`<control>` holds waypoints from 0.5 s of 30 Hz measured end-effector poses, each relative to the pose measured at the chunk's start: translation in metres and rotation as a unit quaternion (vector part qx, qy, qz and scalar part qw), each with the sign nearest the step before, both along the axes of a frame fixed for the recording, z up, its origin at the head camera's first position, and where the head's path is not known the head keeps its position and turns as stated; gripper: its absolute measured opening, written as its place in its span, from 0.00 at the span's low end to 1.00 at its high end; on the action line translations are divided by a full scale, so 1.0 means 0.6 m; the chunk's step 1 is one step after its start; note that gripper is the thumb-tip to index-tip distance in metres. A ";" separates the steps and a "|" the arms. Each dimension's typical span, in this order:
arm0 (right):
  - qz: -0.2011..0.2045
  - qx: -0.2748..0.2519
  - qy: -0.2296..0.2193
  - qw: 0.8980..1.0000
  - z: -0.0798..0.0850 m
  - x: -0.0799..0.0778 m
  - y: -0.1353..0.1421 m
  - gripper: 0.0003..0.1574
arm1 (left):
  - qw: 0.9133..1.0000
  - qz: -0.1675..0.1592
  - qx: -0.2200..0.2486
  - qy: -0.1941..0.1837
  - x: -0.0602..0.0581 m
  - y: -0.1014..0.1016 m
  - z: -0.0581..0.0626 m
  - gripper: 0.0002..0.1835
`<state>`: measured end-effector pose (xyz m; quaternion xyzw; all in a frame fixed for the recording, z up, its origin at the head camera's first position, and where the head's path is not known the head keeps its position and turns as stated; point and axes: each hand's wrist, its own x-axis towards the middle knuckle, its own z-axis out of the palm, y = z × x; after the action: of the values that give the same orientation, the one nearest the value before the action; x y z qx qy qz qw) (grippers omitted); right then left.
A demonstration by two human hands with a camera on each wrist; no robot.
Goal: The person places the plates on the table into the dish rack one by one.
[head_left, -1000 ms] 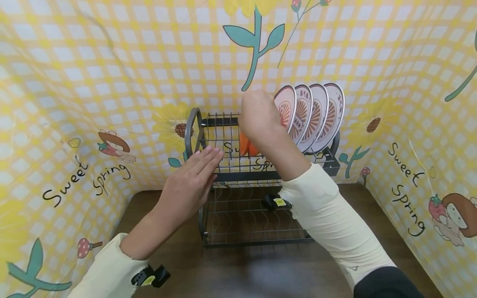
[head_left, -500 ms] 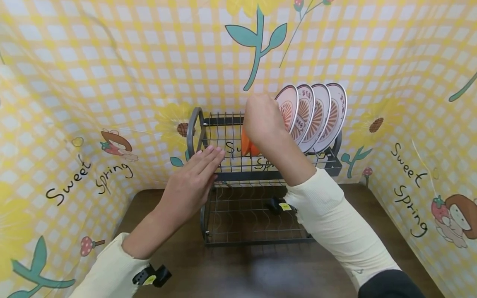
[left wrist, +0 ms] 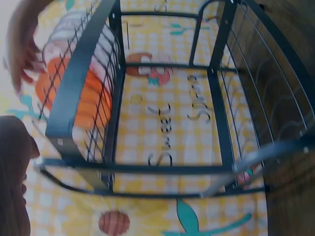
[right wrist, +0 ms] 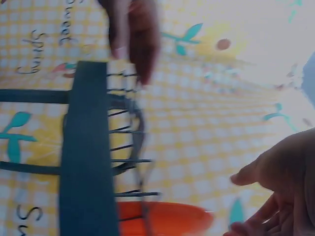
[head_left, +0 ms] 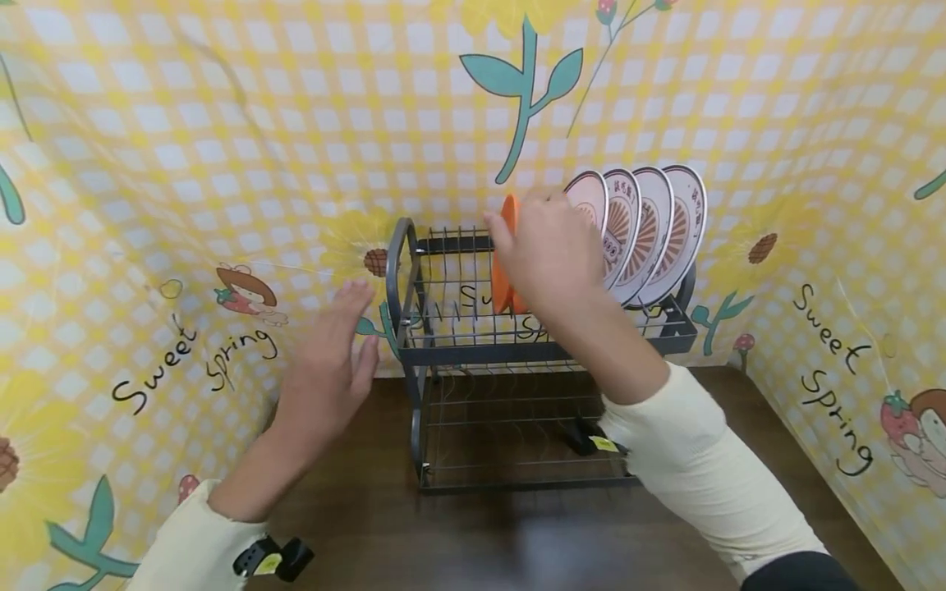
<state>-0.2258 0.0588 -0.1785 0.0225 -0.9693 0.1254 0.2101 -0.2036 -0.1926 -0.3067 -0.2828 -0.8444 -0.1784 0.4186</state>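
A two-tier dark metal dish rack (head_left: 480,354) stands before me. On its upper tier, orange plates (head_left: 502,283) stand on edge at the middle, partly hidden behind my right hand (head_left: 559,250). That hand hovers over them with loosely spread fingers; the right wrist view shows thumb and fingers apart beside an orange rim (right wrist: 167,218), holding nothing. To their right lean several white plates (head_left: 683,238) with a red sunburst pattern. My left hand (head_left: 325,361) is raised just left of the rack, blurred, fingers extended and thumb apart.
Beneath is the rack's lower wire tier (head_left: 510,424), above a dark brown tabletop (head_left: 473,542). Yellow checked cloth (head_left: 296,164) surrounds the back and both sides. The rack's grey side frame (head_left: 395,271) curves up near my left hand.
My left hand has come off the rack's front left corner and moved left. My right hand has let go of an orange plate, its fingers loosening and shifting right, so more orange shows.
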 end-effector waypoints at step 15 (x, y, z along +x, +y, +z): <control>-0.054 -0.226 0.340 0.911 0.000 0.057 0.261 0.24 | 0.992 0.113 0.023 -0.048 -0.068 -0.091 -0.031 0.25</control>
<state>-0.1919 0.2151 -0.1783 -0.0364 -0.7846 0.3145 0.5331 -0.2447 -0.2471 -0.3251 -0.1673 -0.8855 -0.1632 0.4015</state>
